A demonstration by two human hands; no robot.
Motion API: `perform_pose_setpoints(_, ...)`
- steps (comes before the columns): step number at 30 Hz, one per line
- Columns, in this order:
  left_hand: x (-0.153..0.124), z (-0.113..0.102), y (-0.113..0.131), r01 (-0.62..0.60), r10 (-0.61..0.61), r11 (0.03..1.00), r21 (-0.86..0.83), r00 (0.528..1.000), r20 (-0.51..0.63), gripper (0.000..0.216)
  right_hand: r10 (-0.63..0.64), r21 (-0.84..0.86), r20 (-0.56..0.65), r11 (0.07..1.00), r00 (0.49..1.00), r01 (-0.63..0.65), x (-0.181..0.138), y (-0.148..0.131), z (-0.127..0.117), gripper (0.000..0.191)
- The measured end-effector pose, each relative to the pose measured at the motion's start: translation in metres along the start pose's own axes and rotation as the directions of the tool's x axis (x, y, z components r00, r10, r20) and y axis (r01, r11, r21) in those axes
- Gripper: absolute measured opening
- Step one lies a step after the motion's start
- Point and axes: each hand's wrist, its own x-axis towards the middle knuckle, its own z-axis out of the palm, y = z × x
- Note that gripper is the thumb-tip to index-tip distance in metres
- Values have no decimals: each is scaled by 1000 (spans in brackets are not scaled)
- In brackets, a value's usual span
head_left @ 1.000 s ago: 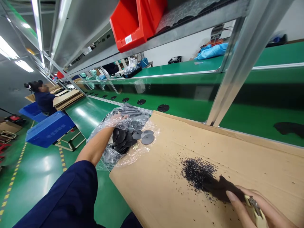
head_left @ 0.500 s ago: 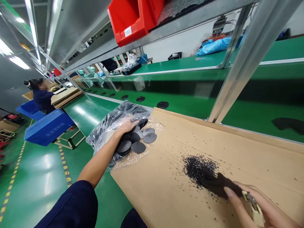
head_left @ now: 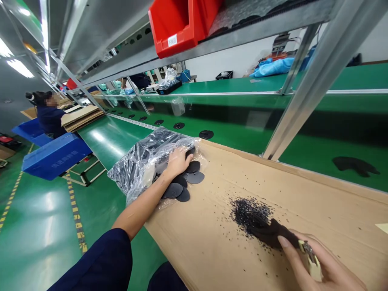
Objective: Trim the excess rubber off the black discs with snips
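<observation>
My left hand (head_left: 176, 161) reaches into the mouth of a clear plastic bag (head_left: 142, 161) and rests curled on a pile of black discs (head_left: 186, 184) spilling onto a cardboard sheet (head_left: 218, 246). I cannot see a disc gripped in its fingers. At the lower right my right hand (head_left: 321, 268) is closed on a small cream-handled tool (head_left: 311, 258), its tip beside a heap of black shavings (head_left: 253, 216) on the cardboard.
A green conveyor belt (head_left: 236, 129) behind the cardboard carries more black discs (head_left: 206, 134). A slanted metal post (head_left: 303, 81) rises from it. Red bins (head_left: 178, 24) sit on the shelf above. A person in dark blue (head_left: 48, 117) works at far left by blue crates (head_left: 54, 155).
My left hand has slid out of the bag toward the cardboard, dragging several discs out with it. The right hand has barely moved.
</observation>
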Motion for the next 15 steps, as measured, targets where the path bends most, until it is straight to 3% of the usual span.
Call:
perform_pose_setpoints(8,-14,-17,20,-211,211,977,20,978,8,34,-64,-6,-7,998,998,64,1,-12,-6,23)
perform_pose_setpoints(15,-61,-40,39,-500,478,865,47,848,228,15,-71,-5,-8,997,997,71,1,-17,-8,21)
